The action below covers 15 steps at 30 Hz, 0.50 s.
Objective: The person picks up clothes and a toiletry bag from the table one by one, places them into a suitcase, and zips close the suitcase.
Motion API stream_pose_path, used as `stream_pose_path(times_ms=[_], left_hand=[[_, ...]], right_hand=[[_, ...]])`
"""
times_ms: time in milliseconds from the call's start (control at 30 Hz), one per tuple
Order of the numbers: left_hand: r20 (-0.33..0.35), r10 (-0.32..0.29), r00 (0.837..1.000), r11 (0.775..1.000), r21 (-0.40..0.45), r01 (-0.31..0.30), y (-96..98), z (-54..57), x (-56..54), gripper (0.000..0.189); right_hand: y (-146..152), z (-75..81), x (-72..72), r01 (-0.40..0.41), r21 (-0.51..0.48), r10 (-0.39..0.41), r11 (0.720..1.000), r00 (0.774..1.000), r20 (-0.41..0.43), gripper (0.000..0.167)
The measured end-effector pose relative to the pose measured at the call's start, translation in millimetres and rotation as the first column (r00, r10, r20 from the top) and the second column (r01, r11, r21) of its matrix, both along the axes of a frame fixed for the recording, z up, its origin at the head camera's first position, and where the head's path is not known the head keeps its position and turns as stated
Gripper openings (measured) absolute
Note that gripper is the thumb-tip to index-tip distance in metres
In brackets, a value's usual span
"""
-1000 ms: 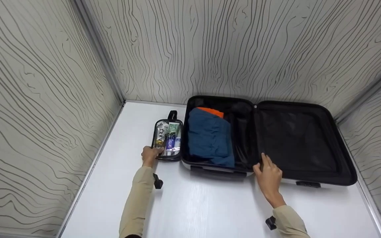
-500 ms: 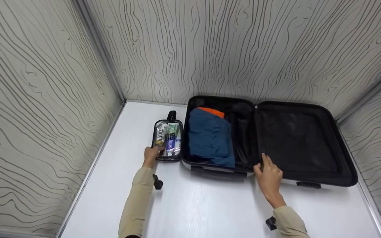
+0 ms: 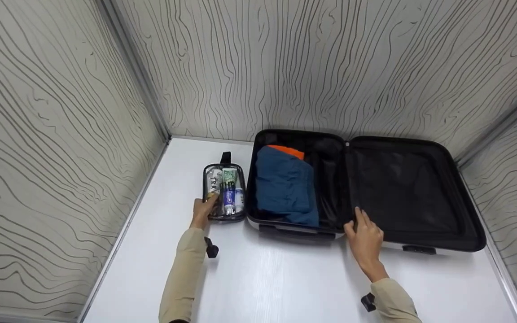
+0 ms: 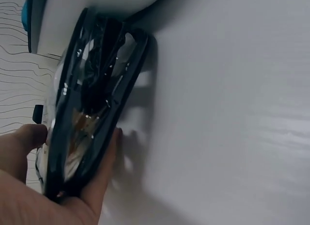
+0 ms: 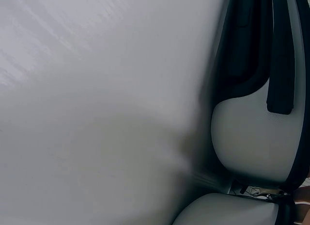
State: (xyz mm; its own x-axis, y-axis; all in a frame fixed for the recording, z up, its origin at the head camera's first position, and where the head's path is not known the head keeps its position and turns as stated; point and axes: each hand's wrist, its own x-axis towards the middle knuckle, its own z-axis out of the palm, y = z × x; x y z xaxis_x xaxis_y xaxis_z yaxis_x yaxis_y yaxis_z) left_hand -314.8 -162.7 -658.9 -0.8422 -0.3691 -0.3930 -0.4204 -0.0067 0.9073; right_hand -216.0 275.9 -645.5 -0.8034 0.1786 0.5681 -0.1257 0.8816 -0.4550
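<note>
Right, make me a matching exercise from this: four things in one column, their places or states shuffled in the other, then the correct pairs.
Things
1. Clear pouch
2. Orange cloth
3. Right hand
4. Suitcase

Places or states
A. Lies open, its two halves side by side
B. Shows past the far edge of the blue garment
C. Gripped by the left hand
D. At a near edge, by the join between two halves

Right pairs: 1-C, 2-B, 3-D, 4-A
</note>
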Motion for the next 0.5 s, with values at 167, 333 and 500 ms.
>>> stream_pose_path(times_ms=[167,333,500], left_hand=[[0.022,-0.02,1.0,1.0,0.016,0.019,-0.5,-3.5,0.5,0.051],[0.023,-0.022,1.0,0.999,-0.025,0.023,-1.9,-7.4,0.7,0.056],[-0.006,-0.033,0.999,0.999,-0.014,0.033,-2.7,-9.6,-0.7,0.057]], right_hand=[[-0.4,0.0,0.2,0.001,-0.01,-0.001,1.0,1.0,-0.005,0.043],[-1.5,1.1,1.1,0.001,-0.019,-0.001,1.0,1.0,0.0,0.044],[-1.0,1.0,0.5,0.004,-0.014,-0.004,1.0,1.0,-0.013,0.044]])
